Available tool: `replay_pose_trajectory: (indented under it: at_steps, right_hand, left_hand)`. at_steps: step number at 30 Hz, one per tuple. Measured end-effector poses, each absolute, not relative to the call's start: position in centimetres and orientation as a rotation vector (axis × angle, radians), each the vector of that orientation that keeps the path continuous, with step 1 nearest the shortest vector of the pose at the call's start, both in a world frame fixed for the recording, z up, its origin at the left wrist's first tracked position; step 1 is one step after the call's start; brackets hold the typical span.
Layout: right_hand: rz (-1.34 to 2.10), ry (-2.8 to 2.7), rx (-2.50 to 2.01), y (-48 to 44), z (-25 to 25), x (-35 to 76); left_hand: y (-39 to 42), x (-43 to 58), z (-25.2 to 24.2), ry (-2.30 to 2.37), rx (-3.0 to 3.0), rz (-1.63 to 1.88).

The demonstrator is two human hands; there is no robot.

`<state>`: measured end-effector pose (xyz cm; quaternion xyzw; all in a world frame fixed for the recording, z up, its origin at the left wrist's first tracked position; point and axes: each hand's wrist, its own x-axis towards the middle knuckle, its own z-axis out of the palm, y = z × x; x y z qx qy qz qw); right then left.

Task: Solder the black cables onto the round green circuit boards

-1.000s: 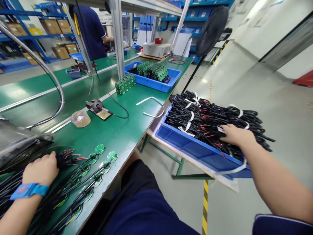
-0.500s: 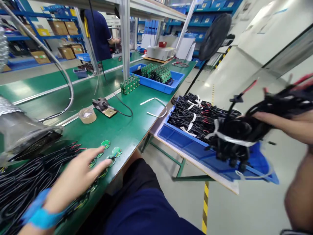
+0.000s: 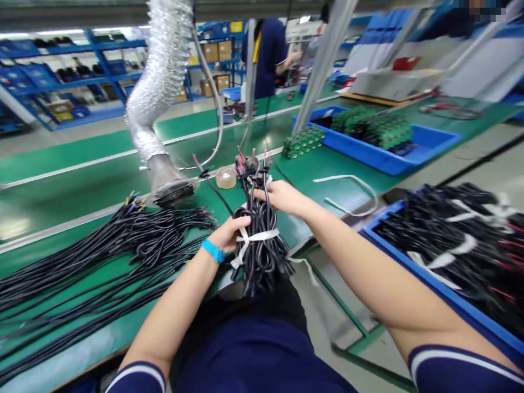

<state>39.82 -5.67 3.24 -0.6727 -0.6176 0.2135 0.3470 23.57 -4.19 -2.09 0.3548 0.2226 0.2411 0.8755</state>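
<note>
A bundle of black cables [image 3: 262,218] with red wire ends hangs in front of me, bound round its middle by a white tie [image 3: 262,236]. My left hand [image 3: 234,232] is closed on the bundle's left side, just above the tie. Higher up on the right, my right hand [image 3: 282,196] grips the same bundle below its red-tipped ends; some of its fingers are hidden behind the cables. To the left, loose black cables [image 3: 159,240] lie spread across the green bench [image 3: 73,234].
A foil exhaust duct [image 3: 159,82] with a hood stands behind the loose cables. Beside it sits a tape roll [image 3: 226,178]. A blue tray [image 3: 434,136] holds green circuit boards. At right, a blue bin [image 3: 388,240] contains tied cable bundles. A person [image 3: 266,60] works beyond.
My view has swung left. My right hand has brought the cable bundle from above the blue bin to in front of me. My left hand has left the circuit boards and taken hold of it.
</note>
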Motion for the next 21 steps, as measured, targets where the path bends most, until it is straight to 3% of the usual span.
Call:
replay_pose_trajectory:
  at_steps: [6,9,14,21]
  right_hand:
    - [0.253,-1.596,-1.818,-7.0,1.8,37.2]
    - [0.225,-1.756,-1.625,-10.5,-0.9,35.2]
    - [0.129,-1.832,-1.380,-13.2,-4.3,33.6]
    - [0.229,-2.059,-1.299,-13.1,-2.5,34.1]
  left_hand:
    - [-3.3,21.8,-3.9,0.707,0.580,0.774]
    - [-3.6,21.3,-4.3,0.726,0.506,0.882]
    - [-3.0,18.9,-4.3,0.769,0.489,0.735]
    - [-2.1,18.1,-3.9,0.644,0.592,0.787]
